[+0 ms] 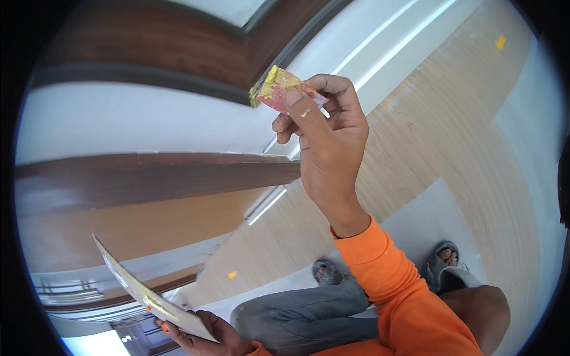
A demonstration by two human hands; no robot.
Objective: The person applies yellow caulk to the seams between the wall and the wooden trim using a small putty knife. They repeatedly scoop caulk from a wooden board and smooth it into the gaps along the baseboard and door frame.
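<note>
My right hand (333,145) is raised in the upper middle, thumb and fingers pinching a small flat reddish scraper (275,101) smeared with yellow paste. Its far edge is at the lower corner of a dark brown wooden frame (154,38); whether it touches cannot be made out. A dab of yellow shows on my thumb. At the lower left, my left hand (221,333) grips the lower end of a thin, flat board (145,295), which is tilted and carries pale yellowish paste. Some of the left fingers are hidden behind the board.
White wall (148,121) lies below the frame, above a brown wooden ledge (148,178). Light wood-look flooring (415,130) stretches to the right, with small yellow pieces (500,42) on it. A pale sheet (430,216) lies near my sandalled feet (446,254).
</note>
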